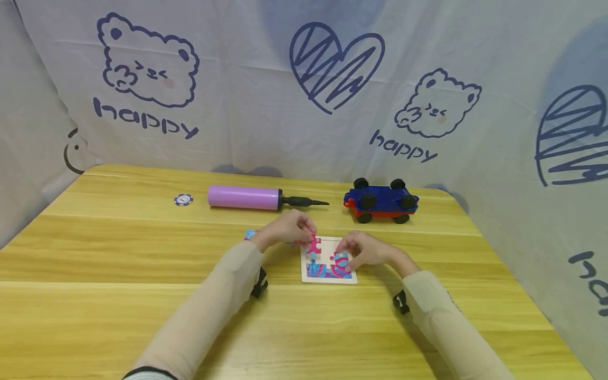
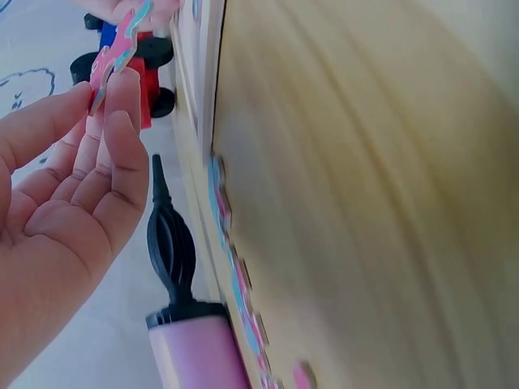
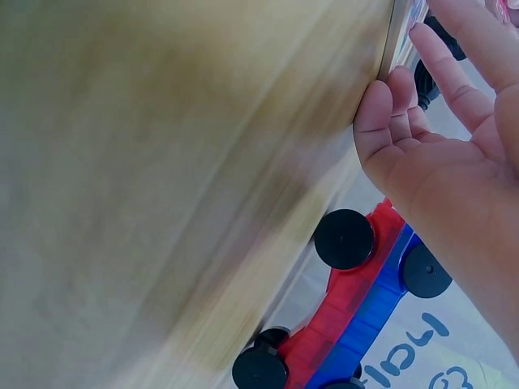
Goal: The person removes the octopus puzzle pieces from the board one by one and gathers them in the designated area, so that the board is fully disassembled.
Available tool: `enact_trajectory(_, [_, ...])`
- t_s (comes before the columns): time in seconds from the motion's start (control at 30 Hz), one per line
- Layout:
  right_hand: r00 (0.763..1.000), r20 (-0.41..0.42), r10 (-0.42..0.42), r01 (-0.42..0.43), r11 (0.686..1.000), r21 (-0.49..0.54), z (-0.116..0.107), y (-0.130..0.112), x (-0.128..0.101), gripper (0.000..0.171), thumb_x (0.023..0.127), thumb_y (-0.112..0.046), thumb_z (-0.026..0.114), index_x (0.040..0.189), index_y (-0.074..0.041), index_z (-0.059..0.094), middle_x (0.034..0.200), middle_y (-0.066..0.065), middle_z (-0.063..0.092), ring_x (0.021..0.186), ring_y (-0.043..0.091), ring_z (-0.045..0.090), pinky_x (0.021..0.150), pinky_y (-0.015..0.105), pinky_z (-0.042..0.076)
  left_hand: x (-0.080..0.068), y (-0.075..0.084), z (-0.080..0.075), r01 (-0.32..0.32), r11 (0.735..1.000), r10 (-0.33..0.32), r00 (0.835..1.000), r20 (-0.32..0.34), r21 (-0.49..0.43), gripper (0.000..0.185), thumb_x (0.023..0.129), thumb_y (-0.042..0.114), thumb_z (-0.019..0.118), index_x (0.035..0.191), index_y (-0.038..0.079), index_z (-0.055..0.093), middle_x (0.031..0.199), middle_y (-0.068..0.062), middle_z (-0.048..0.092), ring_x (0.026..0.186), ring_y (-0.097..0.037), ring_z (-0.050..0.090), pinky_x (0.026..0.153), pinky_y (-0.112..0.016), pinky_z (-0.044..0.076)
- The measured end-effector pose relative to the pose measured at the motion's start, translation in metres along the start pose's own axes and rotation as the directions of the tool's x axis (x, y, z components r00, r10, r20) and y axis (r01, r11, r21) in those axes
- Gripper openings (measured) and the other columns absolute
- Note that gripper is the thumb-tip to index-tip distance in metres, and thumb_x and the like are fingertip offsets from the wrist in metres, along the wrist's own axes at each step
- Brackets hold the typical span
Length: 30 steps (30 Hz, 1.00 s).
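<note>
My left hand (image 1: 291, 227) pinches a pink jigsaw piece (image 1: 315, 246) with touches of blue over the upper left of a white-framed puzzle board (image 1: 329, 281). In the left wrist view the piece (image 2: 118, 53) stands up from the thumb and fingertips. Blue and pink pieces (image 1: 319, 271) fill the board's bottom row. At its right side, the thumb and index finger of my right hand (image 1: 368, 248) lie around another blue-and-pink piece (image 1: 341, 259). In the right wrist view this hand (image 3: 454, 154) has its fingers loosely bent at the board's edge.
Loose puzzle pieces (image 1: 250, 234) lie left of the board, partly behind my left hand. Behind it is a purple hand pump (image 1: 244, 198) with a black nozzle. A blue and red toy car (image 1: 382, 203) rests wheels-up at the back right; a round chip (image 1: 183, 199) lies back left.
</note>
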State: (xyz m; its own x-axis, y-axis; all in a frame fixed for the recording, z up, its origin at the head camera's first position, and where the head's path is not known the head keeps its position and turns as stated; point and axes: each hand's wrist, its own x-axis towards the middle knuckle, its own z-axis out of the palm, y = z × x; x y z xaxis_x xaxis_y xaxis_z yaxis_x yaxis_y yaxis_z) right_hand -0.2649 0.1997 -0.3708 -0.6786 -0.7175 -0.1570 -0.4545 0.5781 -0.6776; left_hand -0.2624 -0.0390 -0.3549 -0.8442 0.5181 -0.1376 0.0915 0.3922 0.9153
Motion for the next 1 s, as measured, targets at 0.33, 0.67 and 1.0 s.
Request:
enact_trajectory(0.33, [1.0, 0.0, -0.024, 0.024, 1.0, 0.003, 0.0, 0.0, -0.001, 0.036, 0.069, -0.008, 0.075, 0.099, 0.004, 0.059, 0.084, 0.008, 0.048, 0.07, 0.019, 0.04, 0.06, 0.024, 0.037, -0.016, -0.009, -0.021, 0.009, 0.998, -0.005, 0.998, -0.065, 0.054, 0.01, 0.082, 0.0, 0.06, 0.091, -0.002, 0.059, 0.072, -0.006, 0.059, 0.057, -0.017, 0.054, 0.047, -0.023, 0.039])
enact_trajectory(0.67, [1.0, 0.001, -0.009, 0.009, 1.0, 0.028, 0.001, -0.001, 0.0, 0.037, 0.069, -0.008, 0.076, 0.1, 0.004, 0.06, 0.083, 0.006, 0.047, 0.069, 0.019, 0.04, 0.06, 0.024, 0.037, -0.031, -0.02, -0.038, -0.015, 0.996, 0.021, 0.998, -0.066, 0.082, 0.01, 0.081, -0.004, 0.059, 0.091, -0.007, 0.058, 0.074, -0.01, 0.06, 0.062, -0.018, 0.057, 0.06, -0.032, 0.049])
enact_trajectory(1.0, [1.0, 0.0, -0.01, 0.01, 0.999, 0.04, 0.001, -0.001, -0.001, 0.037, 0.069, -0.007, 0.075, 0.1, 0.003, 0.059, 0.084, 0.007, 0.048, 0.069, 0.018, 0.039, 0.061, 0.024, 0.037, -0.035, -0.038, -0.055, -0.031, 0.995, 0.031, 1.0, 0.002, 0.1, 0.004, 0.081, 0.0, 0.061, 0.085, -0.002, 0.06, 0.068, -0.008, 0.062, 0.054, -0.015, 0.056, 0.046, -0.023, 0.042])
